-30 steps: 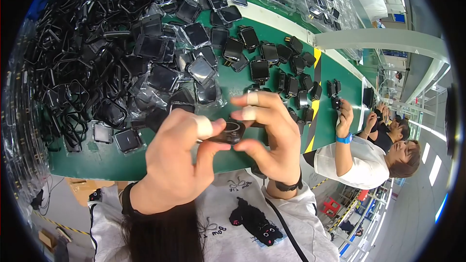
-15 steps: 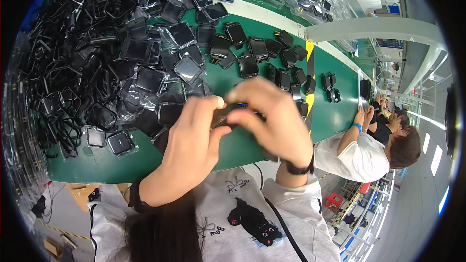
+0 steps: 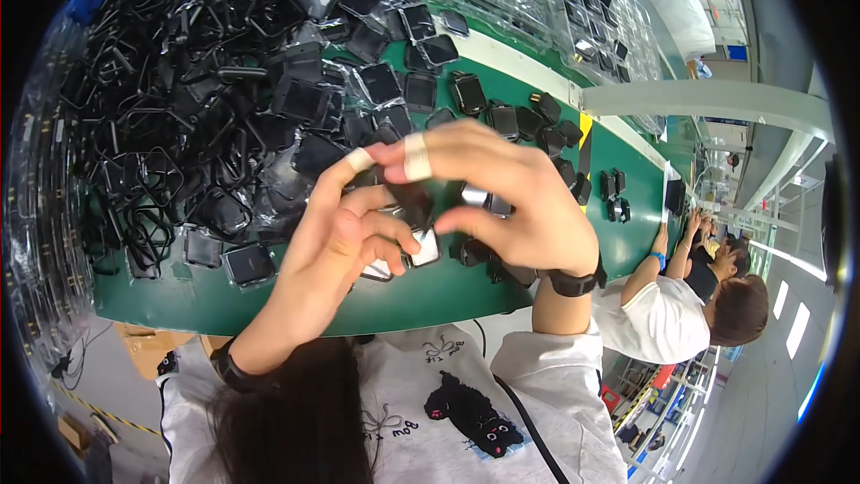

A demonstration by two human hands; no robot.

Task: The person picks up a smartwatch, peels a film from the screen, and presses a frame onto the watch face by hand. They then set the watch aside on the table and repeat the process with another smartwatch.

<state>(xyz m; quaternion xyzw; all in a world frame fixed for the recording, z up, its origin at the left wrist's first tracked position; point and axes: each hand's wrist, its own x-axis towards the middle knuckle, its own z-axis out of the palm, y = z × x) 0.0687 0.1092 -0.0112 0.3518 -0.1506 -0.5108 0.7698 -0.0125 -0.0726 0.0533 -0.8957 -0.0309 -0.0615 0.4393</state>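
My left hand (image 3: 327,237) is raised over the green bench, its fingers curled round a small square watch-like piece (image 3: 425,249) with a bright, reflecting face. Over it arches my right hand (image 3: 511,193), with the fingertips bent in against the left index finger. A dark, blurred piece shows between the right thumb and fingers; its kind cannot be made out. Pale tape wraps a finger on each hand. Just beyond and to the right of my hands lie several square black watch bodies (image 3: 467,93), partly covered by the right hand.
A heap of black frames and straps (image 3: 161,143) spreads over the left of the green bench (image 3: 296,309), with film-wrapped square covers (image 3: 309,100) beside it. Clear plastic trays (image 3: 502,0) stand behind. A white post arm (image 3: 708,97) crosses at right. A co-worker in white (image 3: 663,315) sits farther right.
The view has shifted, so the bench contents sit lower and farther right. My left fingers have curled inward, and a bright square face now shows at them. The right fingers reach over to the left index finger.
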